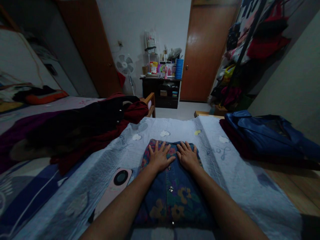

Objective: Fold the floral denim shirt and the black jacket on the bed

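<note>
A dark blue floral shirt (171, 200) with shiny buttons down its front lies folded into a rectangle on the pale blue bed sheet (212, 200). My left hand (160, 156) rests flat on its upper left part, fingers spread. On the upper right part, my right hand (187, 155) presses down the same way, fingers apart. Neither hand grips the cloth. Left of the shirt, a pink phone (115, 190) with a round black camera lies face down, partly behind my left forearm.
Folded blue and dark red clothes (270, 133) are stacked at the right on a wooden surface (295, 183). A heap of dark garments (82, 123) covers the left side. Further back stand a fan (125, 65), a dark cabinet (160, 91) and a wooden door (200, 50).
</note>
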A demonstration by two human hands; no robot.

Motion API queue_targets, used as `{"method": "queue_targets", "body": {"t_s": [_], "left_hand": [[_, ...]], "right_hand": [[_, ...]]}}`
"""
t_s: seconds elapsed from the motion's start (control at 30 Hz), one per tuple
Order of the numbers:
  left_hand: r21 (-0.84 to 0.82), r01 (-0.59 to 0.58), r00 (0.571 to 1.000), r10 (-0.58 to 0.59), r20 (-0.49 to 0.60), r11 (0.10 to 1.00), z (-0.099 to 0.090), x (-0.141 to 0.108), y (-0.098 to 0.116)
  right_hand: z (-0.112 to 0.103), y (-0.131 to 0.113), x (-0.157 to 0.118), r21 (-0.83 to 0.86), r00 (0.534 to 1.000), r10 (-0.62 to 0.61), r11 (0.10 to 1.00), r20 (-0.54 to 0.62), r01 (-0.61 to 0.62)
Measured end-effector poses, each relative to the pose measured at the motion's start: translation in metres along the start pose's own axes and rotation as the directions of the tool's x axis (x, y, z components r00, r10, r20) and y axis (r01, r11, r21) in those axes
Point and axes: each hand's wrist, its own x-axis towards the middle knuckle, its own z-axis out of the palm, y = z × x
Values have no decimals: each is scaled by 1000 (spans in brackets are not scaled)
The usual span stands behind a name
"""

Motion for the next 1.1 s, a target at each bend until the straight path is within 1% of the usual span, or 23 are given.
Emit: {"method": "queue_targets", "body": {"t_s": [0.2, 0.3, 0.37, 0.57, 0.7, 0.8, 0.87, 0.9, 0.97, 1.0, 1.03, 1.07, 1.1], "left_hand": [[20, 30, 999, -30, 9, 999, 6, -3, 1], [22, 34, 999, -34, 4, 999, 6, -3, 1], [16, 31, 1000, -31, 0, 999, 7, -4, 1], [6, 27, 999, -26, -27, 1000, 12, -3, -1], [-11, 24, 999, -24, -23, 1000, 13, -2, -2], [-17, 24, 1000, -25, -15, 1000, 11, -3, -1], [-24, 23, 1000, -23, -9, 999, 11, -3, -1], [-27, 23, 1000, -23, -7, 999, 11, -3, -1], [-27, 24, 1000, -25, -13, 999, 11, -3, -1], [-25, 26, 999, -26, -19, 999, 12, -3, -1], [-22, 26, 999, -27, -25, 999, 13, -3, -2], [-18, 27, 999, -27, -31, 999, 14, -2, -2], [-13, 27, 999, -28, -34, 1000, 15, -2, -2]], "right_hand": [[4, 4, 5, 53, 994, 51, 997, 92, -56], [5, 13, 12, 92, 993, 34, 995, 111, -44], [5, 22, 17, 108, 992, 42, 993, 116, -55], [8, 44, 31, 116, 965, 168, 974, 203, -194], [11, 48, 36, 112, 951, 222, 962, 214, -249], [10, 47, 37, 112, 943, 245, 955, 226, -275], [7, 43, 37, 91, 937, 289, 946, 198, -311], [6, 39, 36, 71, 934, 324, 939, 150, -337], [2, 30, 34, 26, 927, 375, 927, -3, -375], [0, 24, 33, 8, 924, 373, 928, -82, -373], [-2, 19, 32, -6, 928, 346, 937, -140, -350], [-4, 13, 30, -15, 939, 301, 951, -167, -308], [-5, 7, 28, -19, 955, 246, 968, -164, -252]]}}
